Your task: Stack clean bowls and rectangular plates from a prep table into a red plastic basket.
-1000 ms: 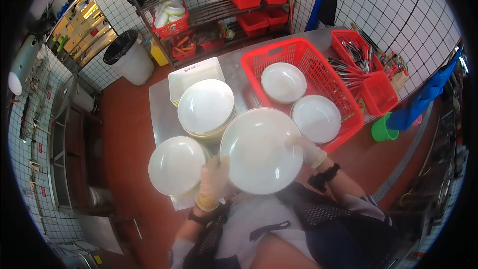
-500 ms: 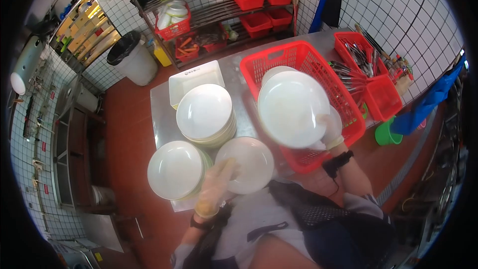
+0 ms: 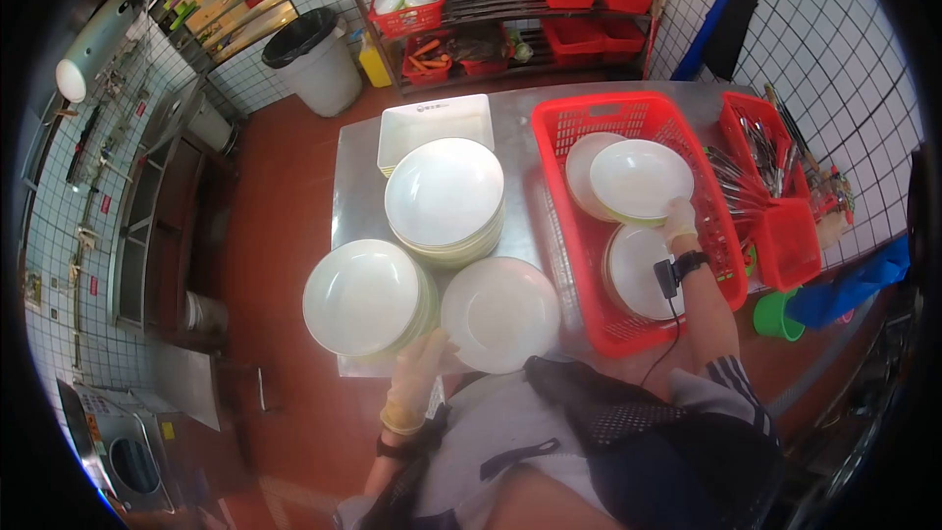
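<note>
My right hand (image 3: 679,221), gloved, grips the lower right edge of a white plate (image 3: 641,180) over the red basket (image 3: 552,206). Under and beside that plate, more white plates (image 3: 648,275) lie in the basket. My left hand (image 3: 416,373), gloved too, is near the table's front edge, between a tall plate stack (image 3: 360,297) and a single-looking white plate (image 3: 500,314); its fingers are blurred, and whether they touch either is unclear. Behind them stands another stack of white plates (image 3: 444,192).
A white rectangular dish (image 3: 436,128) sits at the back of the steel table (image 3: 358,167). Right of the basket are red trays (image 3: 788,245) with cutlery. A green bucket (image 3: 778,315) stands at the right, a grey bin (image 3: 324,74) at the back left, shelves behind.
The plate in my right hand has moved away from me, lower over the basket, uncovering plates there. My left hand has drawn back off the near plate. The whole view has shifted.
</note>
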Available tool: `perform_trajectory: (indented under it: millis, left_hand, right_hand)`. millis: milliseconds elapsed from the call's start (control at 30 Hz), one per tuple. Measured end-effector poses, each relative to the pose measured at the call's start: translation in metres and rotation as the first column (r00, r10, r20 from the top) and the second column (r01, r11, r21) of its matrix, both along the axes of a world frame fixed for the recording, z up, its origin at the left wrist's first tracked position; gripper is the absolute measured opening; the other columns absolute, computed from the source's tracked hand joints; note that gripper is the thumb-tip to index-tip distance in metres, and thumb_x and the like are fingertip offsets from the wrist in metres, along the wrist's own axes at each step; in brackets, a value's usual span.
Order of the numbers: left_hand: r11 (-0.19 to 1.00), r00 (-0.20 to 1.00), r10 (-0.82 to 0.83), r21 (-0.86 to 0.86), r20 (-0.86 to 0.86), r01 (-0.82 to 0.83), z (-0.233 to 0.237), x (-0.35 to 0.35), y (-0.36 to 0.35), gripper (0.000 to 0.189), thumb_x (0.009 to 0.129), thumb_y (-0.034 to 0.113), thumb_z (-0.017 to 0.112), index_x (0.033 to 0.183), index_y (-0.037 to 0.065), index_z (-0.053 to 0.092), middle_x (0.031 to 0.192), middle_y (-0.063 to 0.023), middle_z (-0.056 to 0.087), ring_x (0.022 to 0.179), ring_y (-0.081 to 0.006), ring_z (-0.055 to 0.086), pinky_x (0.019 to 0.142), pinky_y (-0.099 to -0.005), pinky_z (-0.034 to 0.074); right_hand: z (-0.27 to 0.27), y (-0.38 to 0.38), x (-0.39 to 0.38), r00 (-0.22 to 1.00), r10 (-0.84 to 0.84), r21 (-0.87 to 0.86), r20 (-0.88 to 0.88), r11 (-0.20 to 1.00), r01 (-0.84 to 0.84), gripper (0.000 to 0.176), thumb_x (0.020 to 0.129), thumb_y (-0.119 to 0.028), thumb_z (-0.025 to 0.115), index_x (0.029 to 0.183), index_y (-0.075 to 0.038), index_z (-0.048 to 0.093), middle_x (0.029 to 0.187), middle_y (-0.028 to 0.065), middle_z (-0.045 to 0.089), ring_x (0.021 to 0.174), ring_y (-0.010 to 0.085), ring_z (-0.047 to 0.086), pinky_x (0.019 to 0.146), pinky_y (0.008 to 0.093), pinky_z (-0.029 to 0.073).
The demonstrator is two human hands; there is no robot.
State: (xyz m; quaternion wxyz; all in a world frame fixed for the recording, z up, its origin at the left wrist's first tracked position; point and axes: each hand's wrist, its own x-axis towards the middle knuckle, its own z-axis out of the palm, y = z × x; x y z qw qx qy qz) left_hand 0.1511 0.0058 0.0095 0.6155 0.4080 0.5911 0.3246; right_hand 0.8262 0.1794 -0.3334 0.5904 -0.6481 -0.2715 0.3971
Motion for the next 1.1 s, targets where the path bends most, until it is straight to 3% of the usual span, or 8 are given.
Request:
perform_trajectory:
  millis: [67, 167, 267, 667, 767, 867, 967, 1100]
  left_hand:
    - [0.997, 0.994, 0.076, -0.010, 0.078, -0.075, -0.014, -0.006, -0.004, 0.035, 0.102, 0.026, 0.058, 0.114, -0.007, 0.065, 0.098, -0.0130, 0.070, 0.088, -0.0193, 0.067, 0.085, -0.0320, 0.054]
    - [0.994, 0.993, 0.110, -0.001, 0.050, -0.110, -0.005, -0.005, -0.010, 0.036, 0.103, 0.027, 0.053, 0.111, -0.005, 0.065, 0.100, -0.0141, 0.068, 0.092, -0.0224, 0.067, 0.085, -0.0327, 0.053]
    - [0.993, 0.993, 0.119, -0.025, 0.014, -0.119, -0.005, -0.006, -0.012, 0.036, 0.103, 0.027, 0.052, 0.111, -0.006, 0.064, 0.100, -0.0139, 0.068, 0.091, -0.0226, 0.067, 0.084, -0.0321, 0.052]
    - [0.985, 0.986, 0.167, -0.052, -0.006, -0.167, -0.020, -0.015, -0.020, 0.036, 0.103, 0.030, 0.056, 0.112, -0.003, 0.065, 0.097, -0.0109, 0.069, 0.091, -0.0185, 0.067, 0.085, -0.0320, 0.054]
    - [0.976, 0.981, 0.191, -0.098, -0.022, -0.193, -0.025, -0.017, -0.018, 0.035, 0.103, 0.029, 0.056, 0.112, -0.003, 0.065, 0.098, -0.0111, 0.069, 0.092, -0.0188, 0.067, 0.085, -0.0322, 0.054]
    - [0.978, 0.982, 0.191, -0.083, 0.013, -0.189, -0.030, -0.020, -0.019, 0.034, 0.103, 0.029, 0.056, 0.112, -0.003, 0.065, 0.099, -0.0113, 0.069, 0.093, -0.0192, 0.067, 0.085, -0.0325, 0.054]
    - [0.981, 0.984, 0.177, -0.079, -0.014, -0.177, -0.030, -0.020, -0.019, 0.034, 0.103, 0.029, 0.056, 0.112, -0.003, 0.065, 0.098, -0.0113, 0.069, 0.093, -0.0195, 0.067, 0.086, -0.0327, 0.054]
    - [0.977, 0.982, 0.188, -0.099, -0.001, -0.187, -0.033, -0.020, -0.018, 0.034, 0.103, 0.029, 0.055, 0.111, -0.003, 0.065, 0.098, -0.0108, 0.069, 0.093, -0.0195, 0.067, 0.086, -0.0329, 0.054]
  right_hand:
    - [0.089, -0.002, -0.071, 0.928, -0.226, -0.118, -0.296, 0.973, 0.199, 0.049, 0.091, -0.019, 0.044, 0.135, 0.001, 0.046, 0.125, 0.0217, 0.059, 0.114, 0.0410, 0.062, 0.089, 0.0600, 0.054]
    - [-0.072, 0.034, 0.028, 0.802, 0.252, -0.212, 0.541, 0.964, -0.160, 0.051, 0.092, -0.018, 0.043, 0.138, 0.004, 0.043, 0.132, 0.0244, 0.056, 0.116, 0.0435, 0.061, 0.089, 0.0616, 0.055]
    - [0.133, 0.003, -0.125, 0.913, -0.263, -0.141, -0.311, 0.963, 0.229, 0.051, 0.092, -0.017, 0.042, 0.137, 0.006, 0.042, 0.132, 0.0253, 0.055, 0.114, 0.0444, 0.062, 0.089, 0.0612, 0.056]
    - [0.118, 0.022, -0.128, 0.904, -0.230, -0.116, -0.362, 0.973, 0.201, 0.057, 0.089, -0.016, 0.045, 0.143, 0.001, 0.039, 0.136, 0.0245, 0.052, 0.119, 0.0443, 0.059, 0.089, 0.0646, 0.054]
    - [-0.023, 0.052, -0.037, 0.996, 0.071, -0.082, 0.051, 0.994, -0.066, 0.057, 0.089, -0.015, 0.045, 0.143, 0.001, 0.039, 0.136, 0.0241, 0.052, 0.121, 0.0445, 0.057, 0.092, 0.0653, 0.052]
    - [0.132, 0.021, -0.142, 0.898, -0.229, -0.107, -0.377, 0.973, 0.203, 0.057, 0.089, -0.016, 0.045, 0.143, 0.000, 0.038, 0.137, 0.0240, 0.050, 0.123, 0.0451, 0.055, 0.095, 0.0666, 0.050]
    - [0.143, 0.017, -0.149, 0.888, -0.198, -0.110, -0.415, 0.980, 0.167, 0.055, 0.090, -0.014, 0.043, 0.143, 0.001, 0.038, 0.139, 0.0247, 0.048, 0.128, 0.0456, 0.050, 0.098, 0.0675, 0.047]
    - [-0.047, 0.053, -0.025, 0.841, 0.370, -0.192, 0.394, 0.928, -0.319, 0.053, 0.091, -0.013, 0.041, 0.142, 0.003, 0.037, 0.139, 0.0259, 0.047, 0.131, 0.0450, 0.047, 0.101, 0.0670, 0.045]
